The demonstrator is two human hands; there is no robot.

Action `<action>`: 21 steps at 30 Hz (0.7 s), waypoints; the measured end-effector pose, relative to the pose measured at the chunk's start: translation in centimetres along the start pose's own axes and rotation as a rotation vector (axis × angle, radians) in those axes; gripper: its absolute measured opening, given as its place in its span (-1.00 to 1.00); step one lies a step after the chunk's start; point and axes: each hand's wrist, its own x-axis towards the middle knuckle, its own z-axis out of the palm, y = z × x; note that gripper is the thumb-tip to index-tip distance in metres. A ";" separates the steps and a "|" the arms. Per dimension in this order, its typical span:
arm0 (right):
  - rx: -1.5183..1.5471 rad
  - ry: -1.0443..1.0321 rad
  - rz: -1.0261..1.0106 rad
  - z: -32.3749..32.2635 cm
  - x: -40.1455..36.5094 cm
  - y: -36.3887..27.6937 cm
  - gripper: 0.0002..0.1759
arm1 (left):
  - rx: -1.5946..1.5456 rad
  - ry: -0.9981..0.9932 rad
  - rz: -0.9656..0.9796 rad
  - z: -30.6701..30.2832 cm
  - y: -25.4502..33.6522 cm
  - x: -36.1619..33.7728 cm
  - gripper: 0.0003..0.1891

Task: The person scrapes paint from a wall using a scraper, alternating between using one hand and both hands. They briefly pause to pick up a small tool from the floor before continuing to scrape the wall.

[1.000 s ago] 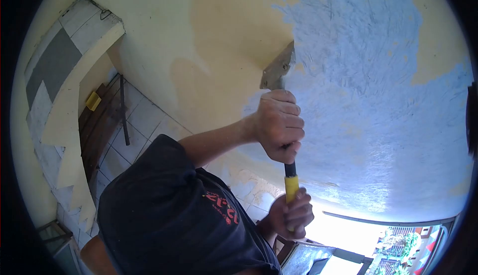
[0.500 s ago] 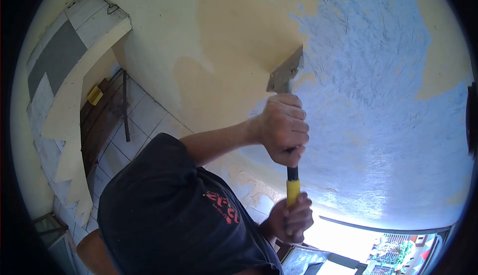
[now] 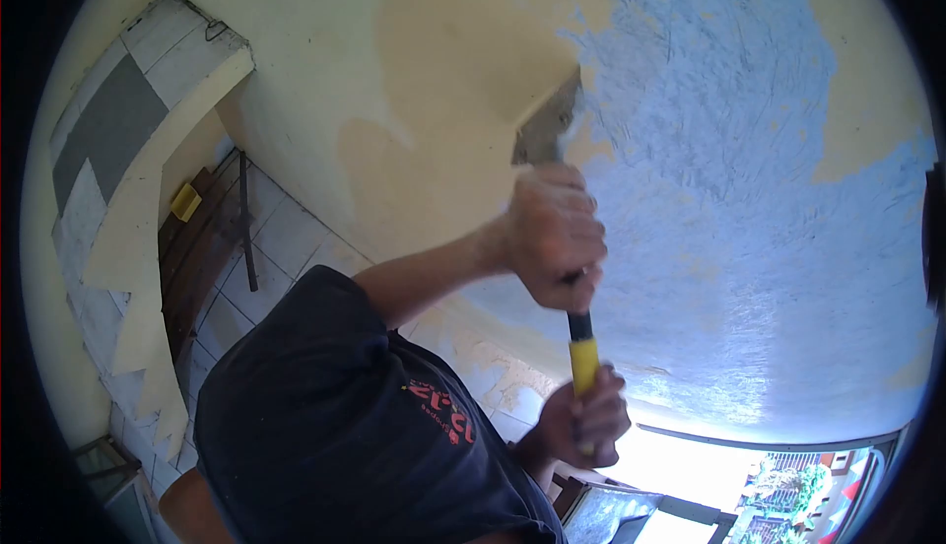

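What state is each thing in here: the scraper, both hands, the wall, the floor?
Scraper: blade pressed to the wall at the paint edge, motion-blurred.
Upper hand: closed round the scraper's shaft.
Lower hand: closed round the scraper's yellow end.
Wall: yellow paint partly scraped off, blue-grey layer bared.
Floor tiles: yellowish flakes lie along the wall's foot.

Dark navy shirt, short-sleeved and loose, soft folds across shoulder and chest. Small red print on the chest, lettering too small to read. Sleeve ends high on the arm; forearm bare below it. Left hand and right hand bare; left one blurred.
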 end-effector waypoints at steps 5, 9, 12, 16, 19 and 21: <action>0.163 -0.099 -0.025 0.6 0.3 1.1 -0.66 | -0.026 -0.008 -0.005 -0.7 -0.5 -0.3 -0.71; 0.201 -0.041 -0.057 -1.2 0.3 -0.7 -0.67 | -0.029 -0.122 -0.082 0.3 2.1 -1.2 -0.71; 0.139 0.023 -0.040 -3.3 -0.6 -2.1 -0.69 | -0.098 -0.096 -0.129 2.5 4.2 -3.0 -0.72; 0.034 0.147 -0.040 -3.2 -2.3 -2.5 -0.68 | -0.135 -0.111 -0.130 2.6 4.3 -3.5 -0.72; 0.183 -0.024 -0.141 -3.3 -2.2 -0.3 -0.68 | -0.166 -0.116 -0.076 2.2 3.2 -3.8 -0.72; 0.061 -0.088 -0.053 -4.1 -2.5 -0.1 -0.68 | -0.141 -0.101 -0.060 2.8 3.0 -4.2 -0.73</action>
